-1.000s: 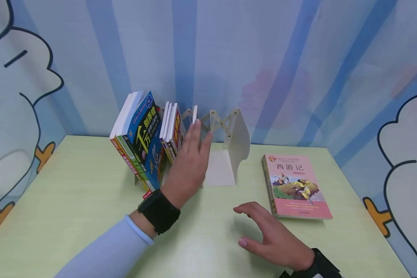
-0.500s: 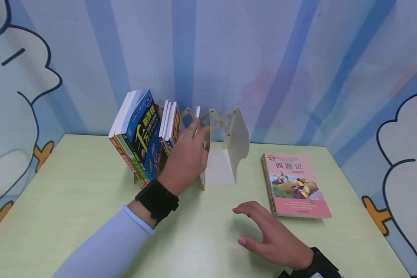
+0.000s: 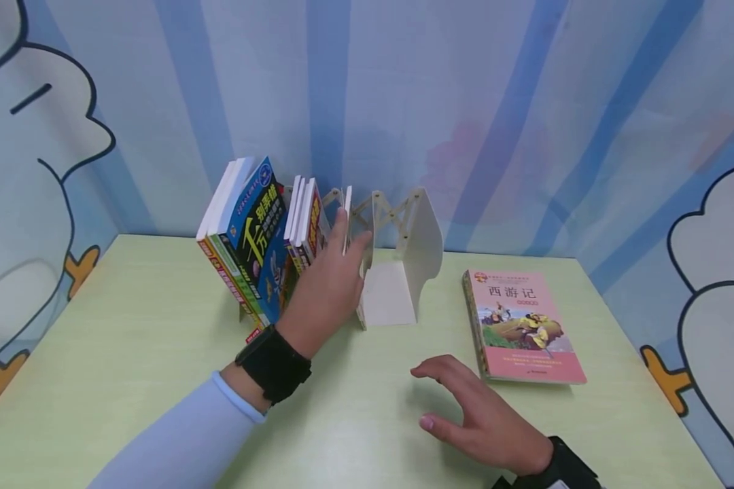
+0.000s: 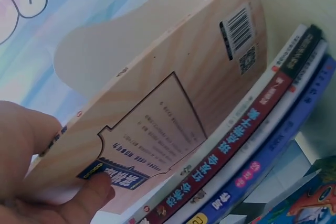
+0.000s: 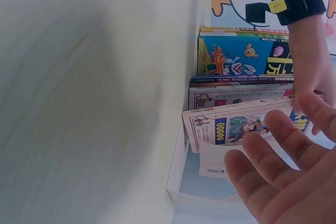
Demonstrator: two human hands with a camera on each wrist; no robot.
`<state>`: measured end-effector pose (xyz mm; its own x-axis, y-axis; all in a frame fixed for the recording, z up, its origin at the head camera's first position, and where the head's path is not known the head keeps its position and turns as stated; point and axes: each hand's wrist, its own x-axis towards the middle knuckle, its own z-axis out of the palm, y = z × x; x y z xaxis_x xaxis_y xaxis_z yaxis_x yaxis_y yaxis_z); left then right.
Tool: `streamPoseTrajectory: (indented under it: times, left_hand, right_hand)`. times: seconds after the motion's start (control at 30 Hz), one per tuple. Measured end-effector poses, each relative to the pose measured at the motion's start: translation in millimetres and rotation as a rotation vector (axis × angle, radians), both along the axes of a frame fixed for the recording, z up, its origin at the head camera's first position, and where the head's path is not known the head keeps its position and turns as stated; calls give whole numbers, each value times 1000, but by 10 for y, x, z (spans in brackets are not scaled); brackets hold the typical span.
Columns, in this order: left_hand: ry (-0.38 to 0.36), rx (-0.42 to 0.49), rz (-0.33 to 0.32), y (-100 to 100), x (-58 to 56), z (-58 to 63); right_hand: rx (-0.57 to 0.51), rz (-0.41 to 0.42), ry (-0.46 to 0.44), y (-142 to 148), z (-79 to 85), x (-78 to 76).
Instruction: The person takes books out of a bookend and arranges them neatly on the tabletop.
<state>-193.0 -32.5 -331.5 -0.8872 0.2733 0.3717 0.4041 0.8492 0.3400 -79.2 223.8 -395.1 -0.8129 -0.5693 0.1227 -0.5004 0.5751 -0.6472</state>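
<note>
My left hand (image 3: 325, 288) reaches into a white expandable bookshelf (image 3: 425, 238) and pinches the top edge of a thin book. In the left wrist view the thumb lies on that thin book's (image 4: 210, 72) pale striped back cover, which has a barcode, while the fingers are on the other side. In the right wrist view the thin book (image 5: 202, 124) leans apart from several thin books (image 5: 199, 95) beside it. My right hand (image 3: 489, 428) hovers over the table with relaxed fingers and holds nothing.
Several larger books (image 3: 253, 251) lean at the left end of the bookshelf. A thick pink book (image 3: 526, 367) lies flat on the pale table (image 3: 177, 360), right of the shelf. A blue striped curtain (image 3: 379, 88) hangs behind.
My left hand has gone from straight fingers laid against the books to pinching the thin book, whose top has shifted slightly right. The right hand stays in place.
</note>
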Motion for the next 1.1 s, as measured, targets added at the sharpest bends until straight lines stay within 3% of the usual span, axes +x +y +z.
streamPoseTrajectory:
  times: [0.2,0.57,1.1]
  left_hand:
    - [59,-24,-39,-26,178,-53]
    - [292,-9,-142,-155,412,-286]
    - [375,102,-211,-362,642,-333]
  right_hand:
    - [9,-2,-3,-20,-13,4]
    - [11,-25,-92,-27,1,19]
    - [11,-34,-91,-6,-37,17]
